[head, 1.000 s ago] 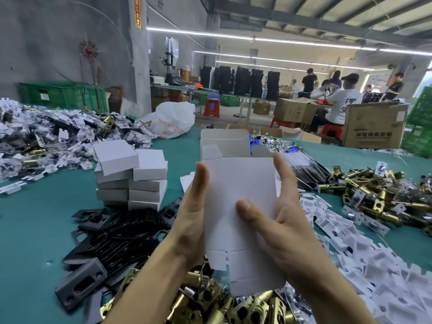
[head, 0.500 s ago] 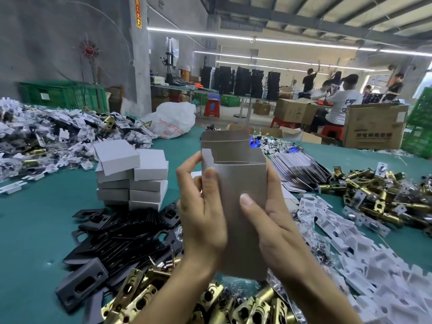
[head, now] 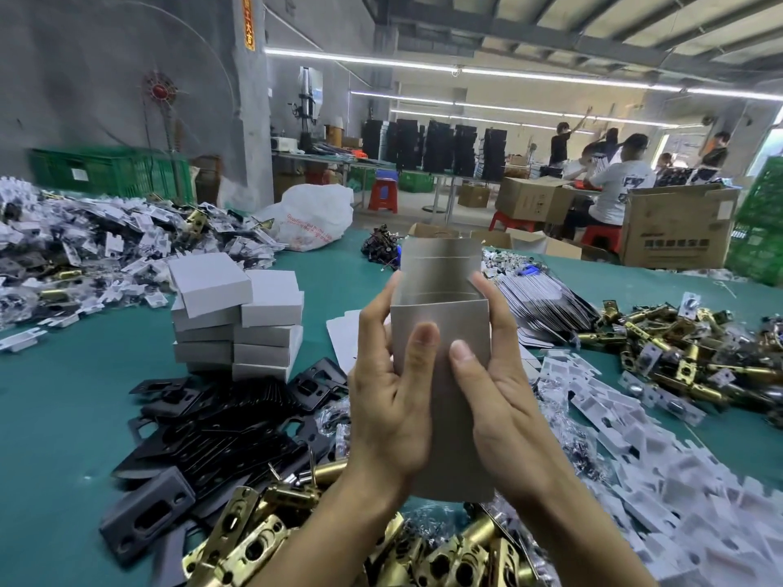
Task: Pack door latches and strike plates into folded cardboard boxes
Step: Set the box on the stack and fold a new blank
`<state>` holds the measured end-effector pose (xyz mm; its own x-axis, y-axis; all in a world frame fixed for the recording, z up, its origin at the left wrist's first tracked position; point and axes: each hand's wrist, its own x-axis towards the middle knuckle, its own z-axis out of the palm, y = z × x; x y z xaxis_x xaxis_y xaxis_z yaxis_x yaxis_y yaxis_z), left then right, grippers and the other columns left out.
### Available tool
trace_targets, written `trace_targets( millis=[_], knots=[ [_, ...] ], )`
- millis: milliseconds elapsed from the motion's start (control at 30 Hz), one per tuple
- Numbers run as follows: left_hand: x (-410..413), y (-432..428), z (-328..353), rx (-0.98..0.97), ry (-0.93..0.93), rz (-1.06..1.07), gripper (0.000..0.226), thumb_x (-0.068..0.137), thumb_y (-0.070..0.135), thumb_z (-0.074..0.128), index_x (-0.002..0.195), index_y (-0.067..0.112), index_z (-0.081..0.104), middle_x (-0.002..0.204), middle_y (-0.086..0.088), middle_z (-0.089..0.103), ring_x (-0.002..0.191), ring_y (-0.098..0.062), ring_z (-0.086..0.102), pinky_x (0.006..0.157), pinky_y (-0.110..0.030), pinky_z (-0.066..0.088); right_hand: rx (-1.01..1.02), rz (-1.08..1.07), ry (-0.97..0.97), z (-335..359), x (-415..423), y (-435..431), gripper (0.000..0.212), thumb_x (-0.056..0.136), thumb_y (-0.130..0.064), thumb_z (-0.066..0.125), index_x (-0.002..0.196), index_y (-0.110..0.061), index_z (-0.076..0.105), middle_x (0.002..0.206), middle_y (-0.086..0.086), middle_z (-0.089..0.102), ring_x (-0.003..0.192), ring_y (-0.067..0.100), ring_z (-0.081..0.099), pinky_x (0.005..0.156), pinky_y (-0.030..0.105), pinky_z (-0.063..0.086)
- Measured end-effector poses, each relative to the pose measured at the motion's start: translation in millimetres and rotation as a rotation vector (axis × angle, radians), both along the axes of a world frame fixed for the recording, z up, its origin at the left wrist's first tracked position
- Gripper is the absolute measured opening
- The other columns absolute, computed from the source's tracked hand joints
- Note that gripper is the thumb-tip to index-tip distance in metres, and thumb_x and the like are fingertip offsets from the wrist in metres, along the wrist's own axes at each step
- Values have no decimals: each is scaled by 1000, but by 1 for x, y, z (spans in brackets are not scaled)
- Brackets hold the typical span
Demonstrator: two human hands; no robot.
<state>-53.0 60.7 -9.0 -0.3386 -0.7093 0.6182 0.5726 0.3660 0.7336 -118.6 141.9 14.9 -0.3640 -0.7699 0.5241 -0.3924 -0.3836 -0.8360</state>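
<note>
I hold a grey cardboard box (head: 440, 328) upright at the centre, squared into a tube with its top open and the lid flap standing up behind. My left hand (head: 390, 400) grips its left side, thumb on the front face. My right hand (head: 500, 391) grips the right side, thumb also on the front. Brass door latches (head: 271, 540) lie heaped below my wrists. Black strike plates (head: 220, 430) are spread to the left of them.
A stack of closed grey boxes (head: 237, 319) stands left of centre on the green table (head: 55, 400). More brass latches (head: 686, 358) lie at right, white card inserts (head: 661, 472) at lower right, flat box blanks (head: 546, 307) behind my hands. People work at far tables.
The flat cardboard blank has been opened and squared into a box tube between my hands. Both thumbs have shifted onto its front face, and the box sits lower and closer.
</note>
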Motion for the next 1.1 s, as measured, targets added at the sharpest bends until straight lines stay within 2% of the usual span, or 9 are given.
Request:
trace_targets(
  millis=[100,233,367,433,567,633,900,1000,1100],
  knots=[
    [3,-4,2,-17,17,-15,41,93,57,55,133,49,50,113,-11,70,93,-30,72,72,-34,59,-8,54,-42,0,-6,2,39,95,-32,44,124,-58,40,119,-17,68,107,12,68,95,34,54],
    [2,-5,1,-51,4,-37,27,95,41,54,121,42,61,98,-8,70,75,-15,68,61,-26,54,-13,139,-122,-2,-13,11,22,97,-45,47,118,-52,46,122,-7,68,104,17,70,89,31,57],
    [1,-4,-1,-57,-31,-20,18,97,40,52,111,44,64,88,-5,70,69,-10,61,57,-24,49,-105,104,-190,0,-9,1,17,88,-59,59,100,-47,63,100,-14,74,84,2,70,71,16,54],
    [1,-4,1,-48,-26,-28,19,98,37,50,108,45,65,92,-9,71,72,-14,63,59,-28,51,-192,18,-210,-1,-10,-3,17,92,-47,52,87,-48,68,91,-20,72,78,-3,67,68,13,53],
    [4,-4,3,-98,-42,0,23,101,29,46,107,39,65,88,1,71,70,-9,61,59,-27,51,-134,16,-148,-6,-9,7,17,96,-53,41,98,-49,57,98,-15,66,79,6,64,64,21,53],
    [4,-2,4,-107,-60,1,22,101,29,46,107,38,65,84,7,70,66,-6,59,56,-24,50,-147,-47,-123,-6,-9,9,18,96,-43,38,95,-48,55,91,-17,61,71,5,58,57,20,49],
    [5,0,5,-188,-81,27,21,99,40,45,104,34,65,81,7,66,62,-5,53,52,-27,44,-206,-197,-40,-6,-6,6,17,98,-29,36,89,-19,47,68,-16,45,56,-2,38,49,11,35],
    [7,-5,6,-246,-113,60,20,101,38,44,105,32,64,90,13,68,67,0,56,56,-19,45,-198,-194,1,-2,-8,9,17,98,-31,40,95,-25,55,75,-12,53,62,0,45,54,14,39],
    [8,-7,7,-303,-166,40,20,100,39,44,107,36,63,96,8,67,74,-13,60,63,-30,48,-249,-178,-67,6,-12,14,24,98,-35,43,121,-34,48,93,-19,66,75,-3,62,63,13,49]
  ],
)
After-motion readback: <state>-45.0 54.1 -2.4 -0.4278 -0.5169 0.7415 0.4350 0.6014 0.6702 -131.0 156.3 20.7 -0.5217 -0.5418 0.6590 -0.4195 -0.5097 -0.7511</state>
